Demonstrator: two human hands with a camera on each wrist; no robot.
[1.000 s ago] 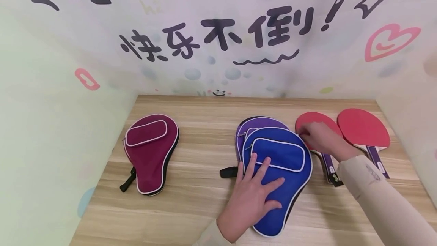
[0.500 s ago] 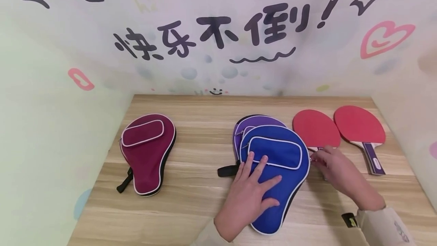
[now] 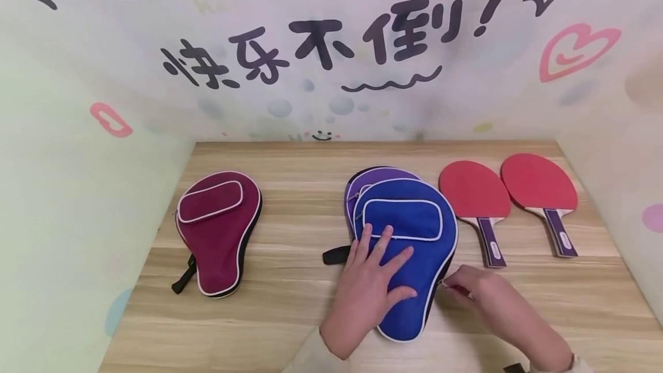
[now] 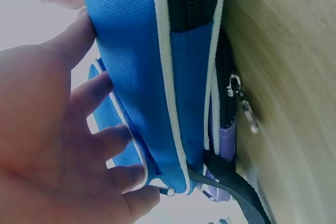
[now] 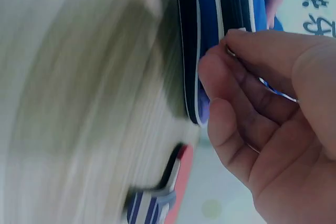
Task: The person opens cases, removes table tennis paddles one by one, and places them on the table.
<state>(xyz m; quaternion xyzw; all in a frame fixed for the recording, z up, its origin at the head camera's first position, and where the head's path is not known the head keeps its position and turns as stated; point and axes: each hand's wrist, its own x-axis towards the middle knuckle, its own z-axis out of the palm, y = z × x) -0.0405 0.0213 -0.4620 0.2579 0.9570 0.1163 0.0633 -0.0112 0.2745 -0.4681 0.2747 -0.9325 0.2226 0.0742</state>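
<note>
A blue paddle case (image 3: 427, 252) with white piping and a front pocket lies partly over a purple paddle case (image 3: 385, 174). On its front rests my left hand (image 3: 365, 289), fingers spread; the left wrist view shows those fingers against the blue fabric (image 4: 131, 51). At the case's right edge, my right hand (image 3: 492, 298) pinches the zipper pull (image 3: 442, 284) between thumb and forefinger. In the right wrist view my fingertips mostly cover the pull. A black strap (image 3: 336, 255) sticks out on the left side of the stacked cases.
Two red table tennis paddles (image 3: 473, 189) with purple handles lie at the right, close to each other. A maroon paddle case (image 3: 220, 246) lies alone at the left. A printed wall (image 3: 311, 96) bounds the back of the wooden table (image 3: 290, 200).
My right hand has moved along the blue case's edge, from its upper right down toward the narrow end, with the zipper pull. My left hand stays on the case.
</note>
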